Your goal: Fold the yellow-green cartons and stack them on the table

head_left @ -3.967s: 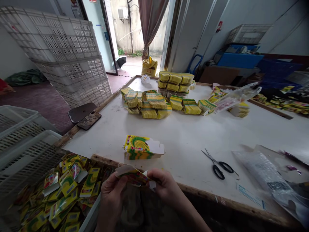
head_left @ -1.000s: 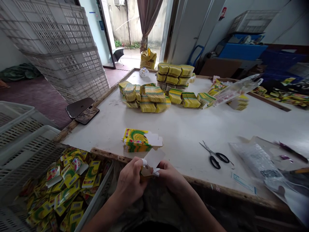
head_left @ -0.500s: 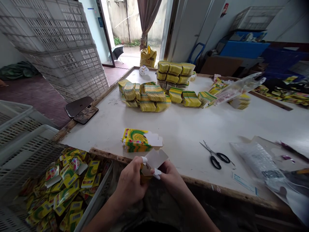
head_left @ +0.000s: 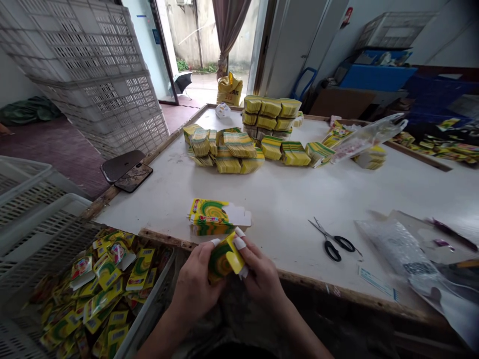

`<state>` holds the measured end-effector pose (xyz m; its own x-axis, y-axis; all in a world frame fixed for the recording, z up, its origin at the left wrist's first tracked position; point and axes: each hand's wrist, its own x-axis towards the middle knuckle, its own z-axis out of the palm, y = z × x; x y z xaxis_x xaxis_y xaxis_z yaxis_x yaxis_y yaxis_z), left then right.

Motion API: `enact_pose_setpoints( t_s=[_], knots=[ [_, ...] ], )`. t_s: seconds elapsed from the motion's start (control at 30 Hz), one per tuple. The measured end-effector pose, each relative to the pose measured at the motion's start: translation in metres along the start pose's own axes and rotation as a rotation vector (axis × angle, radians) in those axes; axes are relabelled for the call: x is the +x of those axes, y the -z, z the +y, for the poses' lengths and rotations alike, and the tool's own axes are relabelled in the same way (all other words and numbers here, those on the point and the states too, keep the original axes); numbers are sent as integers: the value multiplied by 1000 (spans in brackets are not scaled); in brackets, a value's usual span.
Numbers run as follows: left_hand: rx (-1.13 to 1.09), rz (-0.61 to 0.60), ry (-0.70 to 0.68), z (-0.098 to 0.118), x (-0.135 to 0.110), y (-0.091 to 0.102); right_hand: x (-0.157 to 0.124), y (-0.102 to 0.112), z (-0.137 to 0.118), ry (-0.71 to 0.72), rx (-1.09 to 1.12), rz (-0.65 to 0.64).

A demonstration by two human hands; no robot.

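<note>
Between my two hands, just off the table's front edge, is a small yellow and green cardboard box (head_left: 221, 260). My left hand (head_left: 196, 276) grips its left side. My right hand (head_left: 260, 267) holds the other end, its fingers by a raised yellow flap. White coverings wrap several of my fingertips. Right behind my hands lies a stack of flat yellow and green cartons (head_left: 211, 215), their white flaps pointing right. Down to the left, a crate (head_left: 149, 294) holds many folded boxes of the same print (head_left: 103, 291).
Bundled carton stacks (head_left: 239, 144) line the back of the white table (head_left: 284, 199). Black-handled scissors (head_left: 332, 242) and bubble wrap (head_left: 400, 249) lie at the right. A phone (head_left: 133, 177) rests at the left edge. Tall white crates (head_left: 101, 75) stand at the left.
The box has turned in my hands: the pale open flap that stood up is now folded down, and the printed yellow side shows. My right fingers have moved up over its end.
</note>
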<state>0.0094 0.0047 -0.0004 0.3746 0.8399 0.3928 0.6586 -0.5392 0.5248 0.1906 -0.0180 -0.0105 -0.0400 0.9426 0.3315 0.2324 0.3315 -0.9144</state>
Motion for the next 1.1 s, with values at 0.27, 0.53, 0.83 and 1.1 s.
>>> enact_pose_setpoints(
  t_s=[0.27,0.53,0.83,1.1],
  knots=[
    [-101,-121,28,4,12,27,9,20,4,81,-149,-218],
    [-170,-190,93,2,16,32,18,34,3,159,-224,-432],
    [-145,-195,101,-3,15,25,15,29,7,115,-216,-504],
    [-199,-230,128,-2,10,24,17,25,2,32,-191,-440]
  ],
)
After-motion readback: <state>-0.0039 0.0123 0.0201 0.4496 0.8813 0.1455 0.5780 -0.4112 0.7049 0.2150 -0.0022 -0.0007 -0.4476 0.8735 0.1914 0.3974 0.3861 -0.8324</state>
